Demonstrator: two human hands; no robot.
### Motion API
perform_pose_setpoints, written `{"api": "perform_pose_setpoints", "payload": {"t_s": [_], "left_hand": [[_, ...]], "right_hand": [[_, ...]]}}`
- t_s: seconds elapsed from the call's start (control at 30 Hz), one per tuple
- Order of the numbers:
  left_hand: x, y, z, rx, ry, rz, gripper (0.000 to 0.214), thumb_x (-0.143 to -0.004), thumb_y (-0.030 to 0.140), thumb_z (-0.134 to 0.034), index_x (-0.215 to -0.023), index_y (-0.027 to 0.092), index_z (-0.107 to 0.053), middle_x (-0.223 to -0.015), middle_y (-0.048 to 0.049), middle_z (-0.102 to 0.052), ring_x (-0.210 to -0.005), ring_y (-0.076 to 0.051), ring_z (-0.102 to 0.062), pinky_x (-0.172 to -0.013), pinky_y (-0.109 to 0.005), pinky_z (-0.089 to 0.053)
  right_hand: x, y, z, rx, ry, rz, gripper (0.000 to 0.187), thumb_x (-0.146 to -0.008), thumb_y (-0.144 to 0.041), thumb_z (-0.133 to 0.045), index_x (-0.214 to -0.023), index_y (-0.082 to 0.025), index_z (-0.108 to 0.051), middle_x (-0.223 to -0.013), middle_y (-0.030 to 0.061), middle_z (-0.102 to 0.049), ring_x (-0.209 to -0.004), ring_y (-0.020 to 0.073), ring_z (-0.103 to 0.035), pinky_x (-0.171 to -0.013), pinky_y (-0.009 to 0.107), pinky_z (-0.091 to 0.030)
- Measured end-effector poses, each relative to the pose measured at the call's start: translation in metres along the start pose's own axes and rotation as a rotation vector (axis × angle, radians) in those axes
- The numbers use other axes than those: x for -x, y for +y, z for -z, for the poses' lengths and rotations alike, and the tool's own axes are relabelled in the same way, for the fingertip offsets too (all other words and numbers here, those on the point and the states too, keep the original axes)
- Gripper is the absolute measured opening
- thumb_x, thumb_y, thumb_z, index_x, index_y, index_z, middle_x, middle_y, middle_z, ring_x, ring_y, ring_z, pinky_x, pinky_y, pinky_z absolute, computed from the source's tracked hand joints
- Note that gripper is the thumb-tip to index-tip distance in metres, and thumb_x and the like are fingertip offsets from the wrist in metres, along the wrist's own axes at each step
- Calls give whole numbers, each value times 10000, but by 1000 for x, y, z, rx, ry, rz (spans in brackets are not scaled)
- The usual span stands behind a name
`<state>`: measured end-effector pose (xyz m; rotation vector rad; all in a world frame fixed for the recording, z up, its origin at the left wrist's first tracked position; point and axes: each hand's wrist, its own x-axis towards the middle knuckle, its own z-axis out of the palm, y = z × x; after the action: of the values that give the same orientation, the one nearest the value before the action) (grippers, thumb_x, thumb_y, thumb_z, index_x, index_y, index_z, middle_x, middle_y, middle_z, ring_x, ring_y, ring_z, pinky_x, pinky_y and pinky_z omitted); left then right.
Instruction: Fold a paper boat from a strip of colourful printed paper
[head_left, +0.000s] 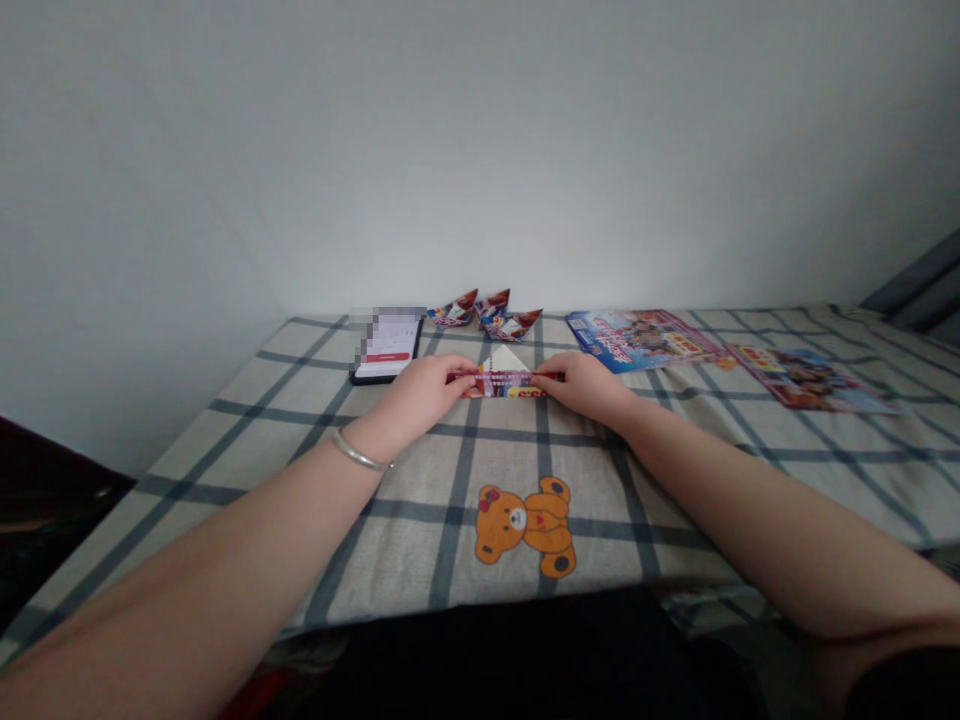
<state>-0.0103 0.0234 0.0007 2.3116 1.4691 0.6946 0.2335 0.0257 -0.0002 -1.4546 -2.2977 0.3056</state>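
Observation:
A partly folded sheet of printed paper (pixel 504 384) is between my hands, with a pale triangular peak pointing away from me and a red-edged band along the near side. My left hand (pixel 439 383) pinches the band's left end between thumb and fingers. At the right end, my right hand (pixel 581 383) grips the band in the same way. Just beyond the paper stand several folded paper boats, the nearest one (pixel 512 326) a little behind the peak. A silver bangle (pixel 360 453) circles my left wrist.
A smartphone (pixel 386 345) with a lit screen lies left of the boats. Printed flyers (pixel 637 338) lie to the right, with another flyer (pixel 814 378) farther right. The checked tablecloth (pixel 405 560) bears a bear picture (pixel 525 525). A pale wall (pixel 480 150) rises behind the table.

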Motion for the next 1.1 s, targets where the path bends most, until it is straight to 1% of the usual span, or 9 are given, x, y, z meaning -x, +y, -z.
{"api": "perform_pose_setpoints", "payload": {"t_s": [0.13, 0.23, 0.33, 0.43, 0.5, 0.63, 0.73, 0.93, 1.1], "left_hand": [[0, 0, 0, -135, 15, -49, 246, -936, 221, -479, -1058, 175, -688, -1047, -54, -724, -954, -214, -655, -844, -341, -492], [2, -2, -2, -292, 29, -148, 277, -965, 203, -420, -1071, 157, -672, -1033, -77, -711, -959, -227, -635, -871, -367, -484], [7, -1, -3, -480, 90, -258, 290, -961, 195, -436, -1176, 130, -620, -1047, -109, -674, -976, -254, -594, -885, -402, -475], [13, 5, -3, -575, 193, -315, 327, -916, 144, -505, -1234, 135, -582, -1121, -132, -610, -1033, -266, -541, -887, -399, -469], [15, 9, -2, -616, 161, -411, 306, -915, 114, -494, -1190, 177, -613, -1112, -112, -600, -1038, -262, -521, -873, -394, -464], [17, 14, -2, -656, -28, -614, 329, -933, 98, -471, -1207, 218, -609, -1139, -67, -616, -1043, -230, -517, -884, -373, -458], [20, 17, -2, -690, -72, -628, 376, -946, 112, -456, -1292, 218, -559, -1175, -68, -614, -1061, -220, -523, -874, -345, -463], [28, 30, -4, -723, -73, -627, 364, -978, 232, -432, -1325, 239, -541, -1190, -80, -616, -1037, -234, -542, -817, -353, -487], [29, 35, -6, -698, -64, -590, 312, -960, 267, -484, -1239, 176, -592, -1225, -82, -618, -1099, -240, -542, -935, -380, -470]], "right_hand": [[1, -1, 1, -36, 5, -63, 187, -848, -343, -633, -866, -216, -770, -788, 26, -714, -689, 154, -588, -613, 259, -387], [1, 0, 1, -86, 16, -99, 177, -810, -332, -681, -922, -218, -757, -772, 13, -704, -646, 133, -562, -597, 248, -388], [1, 2, -1, -99, 18, -62, 181, -800, -308, -687, -946, -214, -740, -745, 2, -689, -614, 118, -545, -591, 241, -389], [2, 3, -2, -84, 3, -8, 178, -806, -293, -679, -958, -215, -729, -721, -4, -671, -605, 114, -537, -584, 237, -381], [2, 3, -3, -71, 0, 8, 167, -808, -290, -676, -950, -215, -720, -723, -4, -667, -612, 115, -538, -579, 234, -375], [3, 1, -2, -49, 4, 19, 137, -800, -255, -673, -923, -197, -686, -746, 0, -670, -638, 119, -551, -577, 229, -371], [4, -1, -1, -45, 0, 30, 117, -795, -241, -671, -902, -194, -677, -763, 3, -675, -666, 123, -571, -591, 227, -379], [6, -4, 2, 10, 41, 63, 87, -791, -253, -659, -843, -199, -703, -768, 17, -686, -690, 139, -587, -615, 240, -399], [6, -1, 5, 43, 44, 180, 210, -816, -139, -525, -862, -184, -724, -802, 44, -702, -767, 175, -610, -703, 276, -446]]}}
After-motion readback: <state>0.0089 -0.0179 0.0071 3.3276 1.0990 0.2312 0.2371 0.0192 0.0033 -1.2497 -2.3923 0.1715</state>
